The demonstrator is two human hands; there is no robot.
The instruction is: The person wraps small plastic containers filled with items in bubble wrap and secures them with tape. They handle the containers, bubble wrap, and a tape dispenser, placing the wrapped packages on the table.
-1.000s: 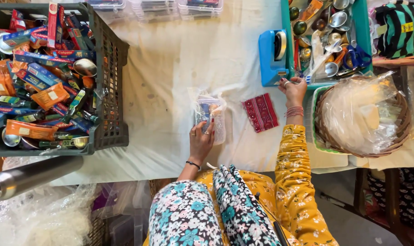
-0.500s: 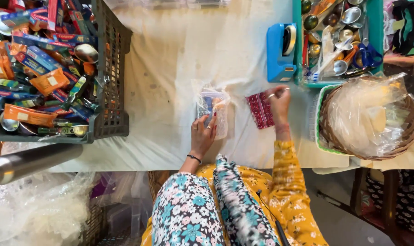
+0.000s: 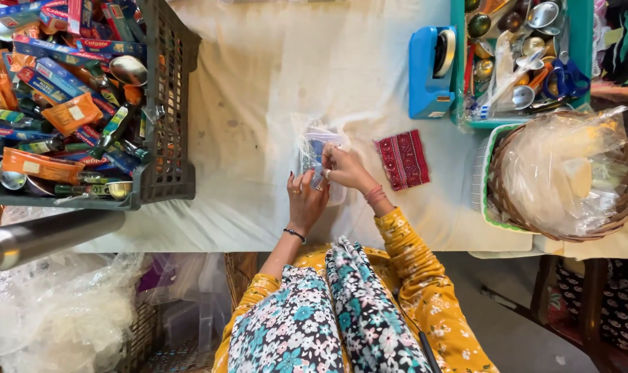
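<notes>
Both hands meet on a small clear plastic bag with blue and white things inside, which lies in the middle of the table covered with a cream cloth. The right hand pinches the bag's lower edge, with its fingers closed on the plastic. The left hand sits just under it at about 7 o'clock, with its fingers bent up and touching the same edge of the bag. Just beside the bag, at 3 o'clock, lies a small red patterned cloth pouch, flat on the table and not touching the hands. Further out at 1 o'clock stands a blue tape holder with a roll of tape. Right next to it is a green plastic tray full of shiny metal spoons and bowls. At 3 o'clock, well apart from the bag, is a round woven basket filled with clear plastic bags. Far out at 9 to 10 o'clock sits a dark grey plastic crate stuffed with toothpaste boxes, orange packets and metal spoons. Near the lower left corner, a shiny metal pipe runs along the table edge.
</notes>
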